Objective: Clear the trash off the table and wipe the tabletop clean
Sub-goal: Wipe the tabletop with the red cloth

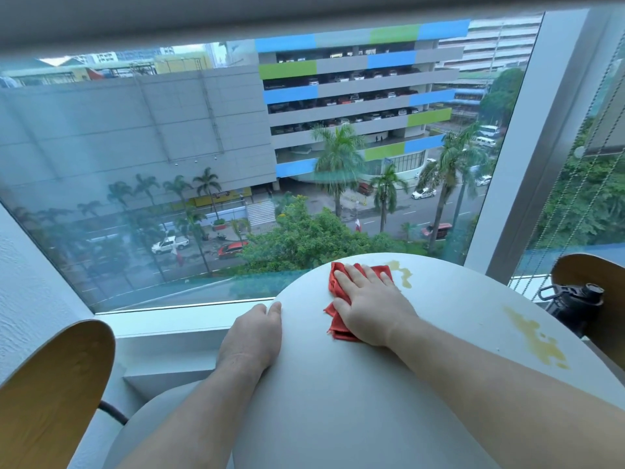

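Observation:
A round white table [338, 384] stands against a large window. My right hand [370, 304] lies flat, palm down, on a crumpled red cloth [338, 282] near the table's far edge. A yellowish spill [404, 274] sits just right of the cloth at the far rim. A larger yellowish spill [537, 338] spreads near the right rim. My left hand [252, 336] rests on the table's left edge, fingers curled over the rim, holding nothing else.
A wooden chair back [50, 394] stands at the left. Another wooden chair [608, 299] at the right carries a black bottle [575, 297]. A white window sill [182, 319] runs behind the table, and a white window frame post [527, 147] rises at the right.

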`<state>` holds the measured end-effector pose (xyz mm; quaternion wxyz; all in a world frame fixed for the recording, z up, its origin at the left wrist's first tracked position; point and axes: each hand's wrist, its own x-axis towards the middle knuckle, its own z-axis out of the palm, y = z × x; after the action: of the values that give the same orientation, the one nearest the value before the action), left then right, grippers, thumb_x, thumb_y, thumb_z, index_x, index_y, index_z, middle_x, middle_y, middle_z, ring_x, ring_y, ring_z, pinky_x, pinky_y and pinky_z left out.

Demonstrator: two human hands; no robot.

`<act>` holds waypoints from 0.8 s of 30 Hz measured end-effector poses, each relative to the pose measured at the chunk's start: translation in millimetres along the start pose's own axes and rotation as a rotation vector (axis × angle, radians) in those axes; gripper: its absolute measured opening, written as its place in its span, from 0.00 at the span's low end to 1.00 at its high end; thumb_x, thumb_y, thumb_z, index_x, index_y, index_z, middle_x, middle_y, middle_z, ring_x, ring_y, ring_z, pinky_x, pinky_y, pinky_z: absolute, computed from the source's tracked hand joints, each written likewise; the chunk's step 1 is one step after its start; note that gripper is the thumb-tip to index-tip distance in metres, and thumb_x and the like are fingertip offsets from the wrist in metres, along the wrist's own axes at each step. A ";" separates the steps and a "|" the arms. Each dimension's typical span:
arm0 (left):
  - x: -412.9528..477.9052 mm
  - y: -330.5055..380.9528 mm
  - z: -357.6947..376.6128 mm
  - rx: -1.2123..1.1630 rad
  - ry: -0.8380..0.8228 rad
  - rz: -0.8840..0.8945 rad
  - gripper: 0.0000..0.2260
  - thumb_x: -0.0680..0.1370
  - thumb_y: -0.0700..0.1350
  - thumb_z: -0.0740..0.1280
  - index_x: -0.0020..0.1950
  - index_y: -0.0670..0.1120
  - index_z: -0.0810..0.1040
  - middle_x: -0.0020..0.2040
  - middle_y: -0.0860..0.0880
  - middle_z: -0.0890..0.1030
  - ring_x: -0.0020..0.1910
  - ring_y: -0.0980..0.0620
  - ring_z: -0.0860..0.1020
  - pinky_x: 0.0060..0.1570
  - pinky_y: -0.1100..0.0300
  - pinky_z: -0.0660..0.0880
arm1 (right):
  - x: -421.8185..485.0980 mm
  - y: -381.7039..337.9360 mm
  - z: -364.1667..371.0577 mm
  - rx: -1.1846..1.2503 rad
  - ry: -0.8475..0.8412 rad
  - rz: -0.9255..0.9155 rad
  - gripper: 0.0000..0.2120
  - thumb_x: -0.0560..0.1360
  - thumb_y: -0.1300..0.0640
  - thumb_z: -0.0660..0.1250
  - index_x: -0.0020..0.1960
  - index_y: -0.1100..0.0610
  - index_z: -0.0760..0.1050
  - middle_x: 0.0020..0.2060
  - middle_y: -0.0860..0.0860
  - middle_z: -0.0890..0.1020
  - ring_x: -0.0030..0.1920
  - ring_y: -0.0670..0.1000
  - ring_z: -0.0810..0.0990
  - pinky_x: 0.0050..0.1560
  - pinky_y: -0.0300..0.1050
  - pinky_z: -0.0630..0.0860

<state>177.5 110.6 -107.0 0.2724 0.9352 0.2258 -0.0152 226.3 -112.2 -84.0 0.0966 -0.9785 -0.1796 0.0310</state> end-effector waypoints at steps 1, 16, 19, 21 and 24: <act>0.2 0.4 0.0 0.002 0.003 0.004 0.22 0.85 0.62 0.50 0.55 0.50 0.77 0.61 0.46 0.81 0.54 0.45 0.74 0.52 0.51 0.70 | -11.0 -1.0 0.8 0.000 -0.001 -0.004 0.32 0.84 0.39 0.47 0.85 0.47 0.48 0.85 0.47 0.48 0.85 0.52 0.45 0.83 0.57 0.43; 1.7 1.0 -0.7 0.016 0.025 0.020 0.25 0.85 0.61 0.51 0.65 0.48 0.80 0.67 0.43 0.81 0.65 0.41 0.77 0.60 0.49 0.72 | -21.4 -55.8 11.6 -0.002 -0.023 -0.131 0.31 0.85 0.42 0.48 0.86 0.49 0.48 0.85 0.49 0.48 0.84 0.55 0.44 0.83 0.58 0.41; 3.3 0.1 -0.4 0.025 0.027 0.022 0.25 0.85 0.61 0.51 0.66 0.47 0.79 0.68 0.42 0.80 0.67 0.40 0.77 0.62 0.48 0.72 | -34.9 -57.9 15.2 0.001 -0.018 -0.176 0.31 0.85 0.42 0.48 0.86 0.49 0.48 0.85 0.48 0.48 0.85 0.54 0.44 0.83 0.57 0.41; 3.4 0.3 -0.2 0.031 0.030 0.028 0.25 0.85 0.61 0.51 0.67 0.47 0.79 0.68 0.41 0.80 0.68 0.39 0.76 0.64 0.47 0.71 | -55.1 -59.0 16.6 0.013 -0.006 -0.215 0.31 0.85 0.42 0.49 0.86 0.49 0.49 0.85 0.48 0.49 0.85 0.54 0.45 0.83 0.56 0.42; 2.5 -0.2 -0.6 0.033 0.034 0.033 0.25 0.86 0.61 0.51 0.66 0.46 0.79 0.68 0.41 0.80 0.67 0.39 0.76 0.63 0.47 0.71 | -92.0 -58.3 16.1 0.031 -0.012 -0.257 0.31 0.85 0.41 0.50 0.86 0.47 0.48 0.85 0.47 0.48 0.85 0.53 0.44 0.83 0.54 0.40</act>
<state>179.6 112.0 -106.9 0.2531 0.9433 0.2149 0.0013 118.8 -88.7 -85.7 0.1135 -0.9457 -0.3034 0.0271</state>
